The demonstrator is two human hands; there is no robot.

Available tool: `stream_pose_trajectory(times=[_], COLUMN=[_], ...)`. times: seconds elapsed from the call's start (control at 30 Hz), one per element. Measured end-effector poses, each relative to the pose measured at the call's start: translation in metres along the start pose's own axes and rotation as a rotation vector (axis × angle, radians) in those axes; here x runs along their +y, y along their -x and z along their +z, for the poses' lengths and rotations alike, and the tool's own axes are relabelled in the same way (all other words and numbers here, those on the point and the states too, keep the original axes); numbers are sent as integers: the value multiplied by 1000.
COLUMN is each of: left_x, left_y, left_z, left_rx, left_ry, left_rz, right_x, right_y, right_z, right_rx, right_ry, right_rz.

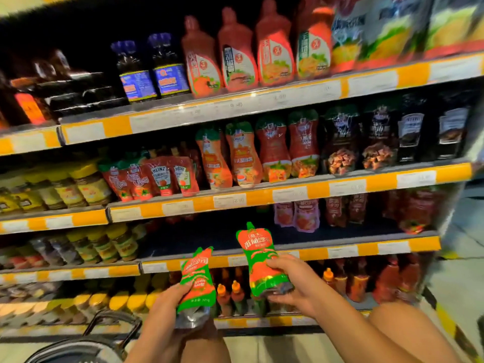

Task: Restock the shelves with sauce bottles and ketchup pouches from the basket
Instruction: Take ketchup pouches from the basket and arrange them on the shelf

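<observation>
Head view: my left hand [167,306] grips one ketchup pouch [197,280], right hand [293,280] grips second pouch [262,260]; dark shelf gap [209,231] behind.

Shop aisle: stocked shelves [262,195] showing sauce bottles [237,52], ketchup pouches [159,176], orange price-label strips [348,189] running along edges.

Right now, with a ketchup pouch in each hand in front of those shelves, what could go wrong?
1. The right hand grips its red-and-green soft ketchup pouch only near the base, so the tall top may flop or slip out.
2. The dark, partly empty shelf behind is bare at the front; a soft pouch stood there alone may topple.
3. With the left hand also holding a second red-and-green pouch, no hand is free to steady anything.
</observation>
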State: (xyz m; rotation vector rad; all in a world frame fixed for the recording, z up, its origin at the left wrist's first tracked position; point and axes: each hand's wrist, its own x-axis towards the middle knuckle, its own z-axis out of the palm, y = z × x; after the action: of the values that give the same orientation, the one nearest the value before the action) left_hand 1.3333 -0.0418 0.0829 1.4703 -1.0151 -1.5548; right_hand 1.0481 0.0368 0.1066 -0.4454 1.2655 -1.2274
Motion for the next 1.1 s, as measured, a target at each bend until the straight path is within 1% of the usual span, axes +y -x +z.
stream_pose_trajectory(times=[0.13, 0.27, 0.4, 0.5, 0.63, 0.73, 0.87, 0.97, 1.1], left_x=[1, 4, 12, 21, 32, 36, 39, 44, 49], left_y=[-2, -21, -47, -67, -92, -111, -133, -147, -162], left_z=[51, 81, 100, 111, 120, 125, 128, 130, 133], left_rx=[-32, -44, -46, -6, 17, 6, 22, 45, 45], left_ry=[-17, -29, 4, 12, -32, -28, -38, -58, -168], left_rz=[51, 107, 117, 132, 181, 219, 252, 260, 272], right_x=[-9, -21, -27, -29, -28, -27, -26, -28, -29], right_y=[-17, -45, -79, -104, -133, -158, -184, -199, -218], right_z=[-27, -40, -43, -40, -26, -15, -2, 2, -6], right_rx=[39, 50, 50, 49, 47, 108, 204, 250, 351], right_ry=[75, 117, 179, 207, 205, 191, 239, 274, 267], right_rz=[-34, -51, -71, -90, -127, -164, -209, -167, -114])
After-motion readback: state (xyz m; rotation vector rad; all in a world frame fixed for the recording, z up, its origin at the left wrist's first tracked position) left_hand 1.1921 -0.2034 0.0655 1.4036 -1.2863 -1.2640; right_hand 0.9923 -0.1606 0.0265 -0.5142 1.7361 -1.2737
